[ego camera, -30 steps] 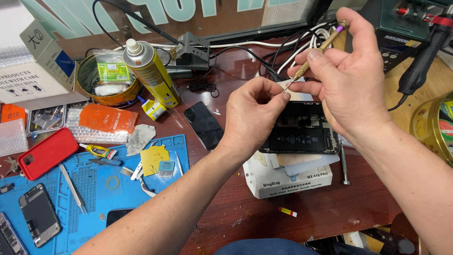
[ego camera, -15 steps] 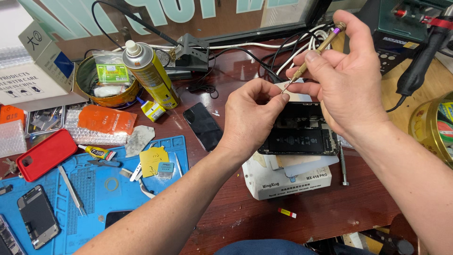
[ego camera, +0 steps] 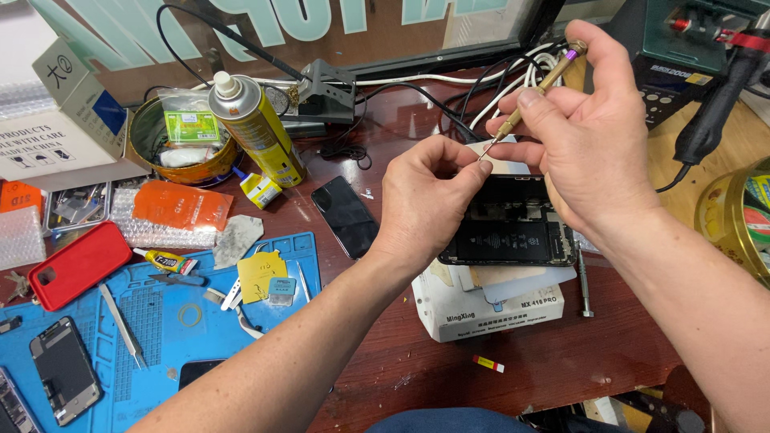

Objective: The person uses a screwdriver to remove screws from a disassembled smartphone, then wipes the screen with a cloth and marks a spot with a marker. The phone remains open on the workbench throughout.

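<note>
Right hand raised over the bench, thumb and fingers closed around a slim brass-coloured screwdriver with a purple cap, shaft slanting down and left. Tip of the screwdriver meeting the pinched fingertips of the left hand, thumb and forefinger pressed together on something very small, probably a screw or tiny part, too small to make out. Both hands held just above an opened phone, lying face down with battery and inner boards exposed, resting on a white box on the dark red wooden table. Just left of the left hand, a black phone screen lying flat on the wood. Farther left, a yellow spray can standing upright, beside a round metal tin holding a green packet. On the blue work mat at lower left: a pair of tweezers, a small glue tube, a yellow card and a bare phone frame. Red phone case at the mat's upper edge, orange packet on bubble wrap just beyond. Loose long screwdriver lying on the table right of the white box. White and black cables bunched behind the hands.
</note>
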